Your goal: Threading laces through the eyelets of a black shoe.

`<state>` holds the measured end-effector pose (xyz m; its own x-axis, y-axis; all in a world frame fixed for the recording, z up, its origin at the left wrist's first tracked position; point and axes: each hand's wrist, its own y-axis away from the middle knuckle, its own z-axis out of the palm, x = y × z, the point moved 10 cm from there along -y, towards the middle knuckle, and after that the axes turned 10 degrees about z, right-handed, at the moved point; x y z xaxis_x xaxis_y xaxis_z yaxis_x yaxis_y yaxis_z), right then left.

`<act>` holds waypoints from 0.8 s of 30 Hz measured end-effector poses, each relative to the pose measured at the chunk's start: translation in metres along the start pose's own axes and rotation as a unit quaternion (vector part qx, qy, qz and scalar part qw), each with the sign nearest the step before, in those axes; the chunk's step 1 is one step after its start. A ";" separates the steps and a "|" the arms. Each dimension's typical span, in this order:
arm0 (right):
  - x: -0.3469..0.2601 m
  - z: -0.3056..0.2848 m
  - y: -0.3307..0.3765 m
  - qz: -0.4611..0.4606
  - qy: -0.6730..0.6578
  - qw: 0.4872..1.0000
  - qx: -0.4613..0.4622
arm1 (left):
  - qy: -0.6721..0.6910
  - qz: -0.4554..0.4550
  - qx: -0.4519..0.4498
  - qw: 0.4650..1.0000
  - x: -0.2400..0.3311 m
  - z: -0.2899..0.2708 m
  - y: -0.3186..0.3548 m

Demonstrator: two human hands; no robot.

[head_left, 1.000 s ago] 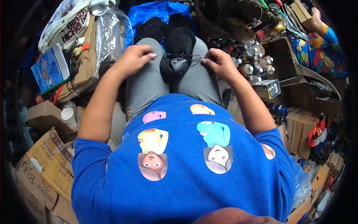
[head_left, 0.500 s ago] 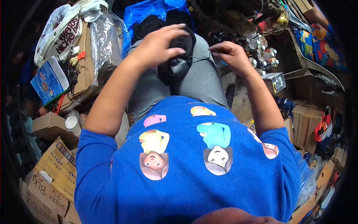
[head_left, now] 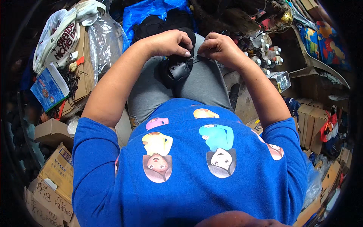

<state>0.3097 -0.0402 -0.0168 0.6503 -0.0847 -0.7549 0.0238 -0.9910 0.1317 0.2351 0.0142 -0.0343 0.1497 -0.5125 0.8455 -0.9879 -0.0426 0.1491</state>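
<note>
the bare left hand (head_left: 170, 43) and bare right hand (head_left: 221, 49), thumbs and fingertips pressed together, pinch a thin dark shoelace (head_left: 194, 57) above the smooth black shoe (head_left: 178, 71) resting on grey-trousered thighs (head_left: 141, 89).

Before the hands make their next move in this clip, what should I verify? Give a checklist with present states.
1. Black, rounded, leather-like shoe on grey-trousered lap: ok.
2. Left hand over the shoe: ok.
3. Right hand right of the shoe: ok.
4. Thin dark cord fully visible: not ok, hands hide parts.
5. Firm pinch on the cord, each hand: cannot tell.
6. Blue-covered book apart from both hands: ok.
</note>
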 end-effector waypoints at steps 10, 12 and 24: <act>0.006 0.020 0.009 0.015 -0.045 0.997 0.063 | 0.162 -0.014 0.030 0.986 -0.027 0.008 0.010; 0.001 0.020 0.011 -0.005 -0.047 0.996 0.072 | 0.162 -0.012 0.036 0.986 -0.029 0.007 0.010; -0.011 0.013 0.019 -0.028 0.017 0.997 0.071 | 0.115 0.012 0.029 0.993 -0.022 0.006 0.010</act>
<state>0.2931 -0.0597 -0.0149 0.6761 -0.0286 -0.7363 -0.0461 -0.9989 -0.0034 0.2217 0.0197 -0.0543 0.1240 -0.3058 0.9440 -0.9911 -0.0843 0.1029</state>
